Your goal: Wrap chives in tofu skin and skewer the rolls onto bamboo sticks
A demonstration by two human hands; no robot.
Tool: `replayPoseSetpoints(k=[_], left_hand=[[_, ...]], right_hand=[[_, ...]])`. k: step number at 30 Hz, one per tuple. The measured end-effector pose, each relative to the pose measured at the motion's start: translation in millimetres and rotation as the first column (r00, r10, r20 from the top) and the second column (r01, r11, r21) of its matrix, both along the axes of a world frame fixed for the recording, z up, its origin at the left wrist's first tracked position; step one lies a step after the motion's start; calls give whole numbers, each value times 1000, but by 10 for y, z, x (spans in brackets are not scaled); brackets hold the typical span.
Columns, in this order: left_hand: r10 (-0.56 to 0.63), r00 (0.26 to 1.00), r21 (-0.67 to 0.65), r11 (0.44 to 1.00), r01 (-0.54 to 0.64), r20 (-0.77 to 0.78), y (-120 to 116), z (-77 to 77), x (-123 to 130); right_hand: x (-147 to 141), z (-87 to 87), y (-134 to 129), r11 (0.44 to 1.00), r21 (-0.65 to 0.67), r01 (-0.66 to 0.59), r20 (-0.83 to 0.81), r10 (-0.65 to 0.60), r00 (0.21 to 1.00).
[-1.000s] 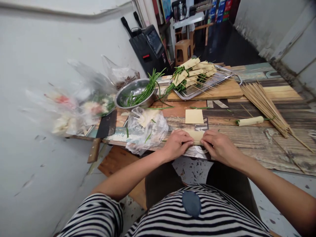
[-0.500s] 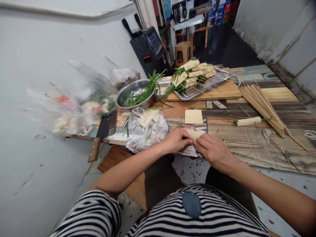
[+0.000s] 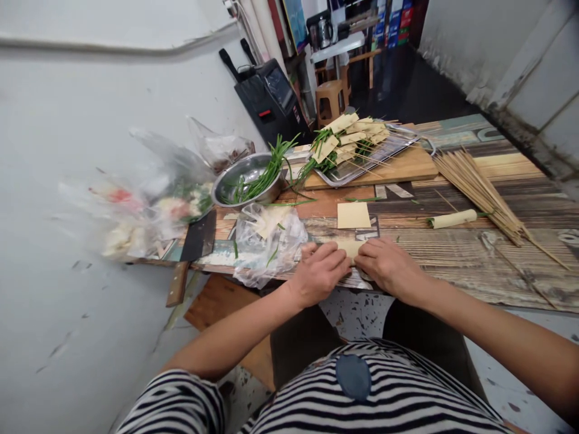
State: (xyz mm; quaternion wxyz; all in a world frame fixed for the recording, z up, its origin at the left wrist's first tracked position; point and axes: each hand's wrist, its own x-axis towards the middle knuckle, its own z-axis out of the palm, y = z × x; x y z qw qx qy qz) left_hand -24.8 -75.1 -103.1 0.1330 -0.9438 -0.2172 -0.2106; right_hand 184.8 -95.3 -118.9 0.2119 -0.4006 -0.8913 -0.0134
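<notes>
At the table's [image 3: 452,253] near edge, the left hand [image 3: 320,271] and right hand [image 3: 392,268] work close together, fingers drawn in on the two ends of a pale, partly rolled sheet [image 3: 351,246]. The fingers hide whatever is inside and how tightly each thumb pinches. If one side is pressed harder than the other, the roll could skew or the thin sheet tear; being so near the edge, it could also slip off if both let go.

Just beyond, at 12 o'clock, a flat square sheet [image 3: 353,215] lies by itself. Toward 9 o'clock is a crumpled plastic bag [image 3: 274,241], near enough for the left forearm to snag. Past it, a cleaver's [image 3: 199,236] handle sticks out over the edge, so a knock from that elbow could tip it down.

At 2 o'clock, a finished roll [image 3: 453,219] sits beside fanned skewers [image 3: 484,193], which could roll apart if nudged. Farther off, at 10 o'clock, is a steel bowl [image 3: 266,194] of green stalks [image 3: 266,175]; at 12, a tray [image 3: 346,176] piled with skewered rolls [image 3: 353,138], whose heap could slide if the tray is jolted.
</notes>
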Motion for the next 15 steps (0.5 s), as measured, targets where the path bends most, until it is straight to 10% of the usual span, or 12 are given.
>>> replayPoseSetpoints(k=[15], left_hand=[[-5,976,-508,854,-108,-217,302,168,221]], right_hand=[[31,20,-43,997,80,-20,168,7,986]])
